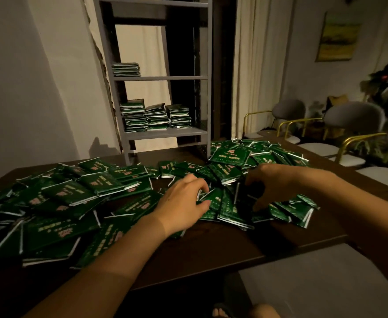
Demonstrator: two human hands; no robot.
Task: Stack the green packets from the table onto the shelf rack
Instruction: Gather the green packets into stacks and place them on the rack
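Both arms are stretched forward over the tabletop (223, 244). The left hand (184, 203) is curled, its grip pinching a green packet (211, 199) in the loose heap; the right hand (273, 184) is curled over neighbouring packets, its grip hidden. Four packet stacks (156, 117) are held on the shelf rack (165, 134).

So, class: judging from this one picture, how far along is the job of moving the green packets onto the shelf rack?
Early on. Done: three stacks sit on the rack's lower shelf and one short stack on the shelf above. In hand: the left hand and right hand are gathering a bunch of packets on the table. Left: most loose packets remain spread across it.
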